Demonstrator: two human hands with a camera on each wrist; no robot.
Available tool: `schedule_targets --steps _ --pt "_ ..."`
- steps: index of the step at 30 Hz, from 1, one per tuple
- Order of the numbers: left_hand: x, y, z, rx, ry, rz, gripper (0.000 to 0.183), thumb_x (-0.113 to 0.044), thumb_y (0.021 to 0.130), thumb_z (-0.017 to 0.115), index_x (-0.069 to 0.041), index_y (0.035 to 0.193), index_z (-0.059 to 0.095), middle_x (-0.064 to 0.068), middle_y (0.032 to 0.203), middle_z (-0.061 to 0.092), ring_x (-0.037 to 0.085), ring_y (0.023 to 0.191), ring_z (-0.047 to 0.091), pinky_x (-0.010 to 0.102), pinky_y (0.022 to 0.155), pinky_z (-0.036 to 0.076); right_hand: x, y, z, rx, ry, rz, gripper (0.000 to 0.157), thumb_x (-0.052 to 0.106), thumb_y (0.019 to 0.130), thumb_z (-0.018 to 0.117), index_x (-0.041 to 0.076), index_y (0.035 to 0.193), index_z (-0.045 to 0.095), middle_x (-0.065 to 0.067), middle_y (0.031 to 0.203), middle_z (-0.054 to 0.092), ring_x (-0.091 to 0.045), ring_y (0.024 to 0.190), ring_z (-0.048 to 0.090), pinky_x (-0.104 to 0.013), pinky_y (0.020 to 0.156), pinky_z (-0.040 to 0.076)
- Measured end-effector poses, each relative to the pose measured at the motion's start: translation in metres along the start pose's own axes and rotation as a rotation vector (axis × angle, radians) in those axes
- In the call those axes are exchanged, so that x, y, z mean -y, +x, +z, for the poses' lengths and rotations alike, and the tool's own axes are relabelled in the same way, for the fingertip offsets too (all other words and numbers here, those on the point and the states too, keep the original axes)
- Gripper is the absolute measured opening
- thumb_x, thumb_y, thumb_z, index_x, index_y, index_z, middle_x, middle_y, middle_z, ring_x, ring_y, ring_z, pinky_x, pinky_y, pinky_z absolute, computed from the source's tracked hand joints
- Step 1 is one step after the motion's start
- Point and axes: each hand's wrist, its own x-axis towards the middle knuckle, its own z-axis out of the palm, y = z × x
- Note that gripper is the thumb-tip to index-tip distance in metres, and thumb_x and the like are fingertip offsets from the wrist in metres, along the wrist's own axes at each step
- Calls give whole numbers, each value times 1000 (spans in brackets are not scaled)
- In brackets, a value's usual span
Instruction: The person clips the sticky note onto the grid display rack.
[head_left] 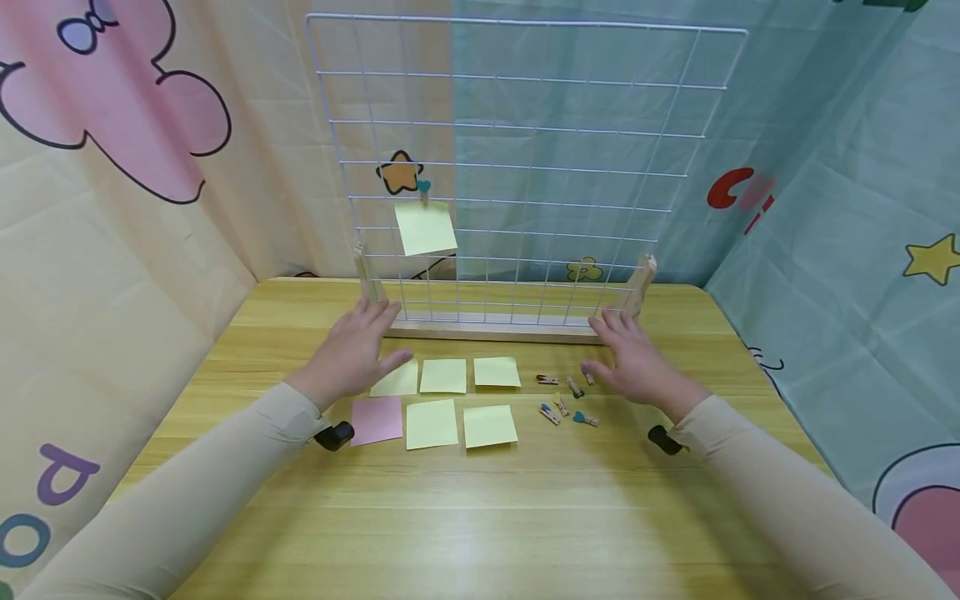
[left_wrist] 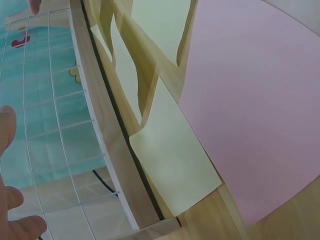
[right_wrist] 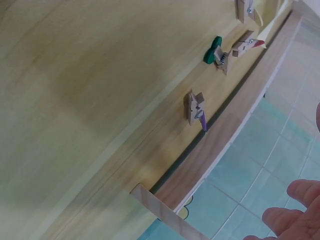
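A white wire grid (head_left: 536,127) stands upright in a wooden base (head_left: 495,332). My left hand (head_left: 351,346), fingers stretched out, is at the base's left end, its thumb over a pale yellow sticky note (head_left: 396,382). At the right end my right hand (head_left: 637,360) is spread, its fingertips overlapping the base in the head view. Neither hand grips anything. One yellow note (head_left: 426,232) hangs on the grid from a small wooden clip with a teal heart (head_left: 423,187). Several loose clips, one with a purple top (right_wrist: 195,109), lie by my right hand.
Between my arms, several yellow notes (head_left: 431,424) and one pink note (head_left: 377,420) lie in two rows on the wooden table (head_left: 480,517). Patterned cloth (head_left: 847,317) hangs behind and at both sides.
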Motion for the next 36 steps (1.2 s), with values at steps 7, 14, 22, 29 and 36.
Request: schedule_targets --steps 7,14,22,29,36 --pt "2 -1 7 24 13 -4 89 -56 103 60 -7 168 22 23 173 22 51 161 8 69 128 15 -3 -1 5 1 -9 3 81 37 104 67 7 167 27 -28 174 11 -58 158 2 -74 125 11" --pt "3 -3 13 33 2 -9 86 -51 104 61 -6 167 24 25 172 25 53 160 10 70 127 15 -6 -1 10 13 -6 3 81 38 104 67 5 166 27 -29 173 11 -59 157 3 -74 122 17" --pt "5 -7 20 47 -7 -16 86 -51 104 62 -6 167 25 24 172 24 52 160 8 70 127 15 -8 -1 15 33 1 7 80 39 104 66 6 166 27 -29 173 12 -59 157 4 -74 122 18" --pt "9 -9 27 53 3 -17 84 -50 103 63 -6 166 28 25 171 28 52 160 13 70 127 17 -11 -1 20 48 -13 21 81 39 104 65 6 167 26 -27 174 11 -58 158 4 -73 123 17" --pt "11 -11 33 78 16 -16 83 -50 104 61 -5 166 28 22 171 29 53 157 22 69 127 20 -15 0 26 67 -12 26 81 40 104 66 7 166 27 -27 173 14 -59 158 5 -72 124 17"
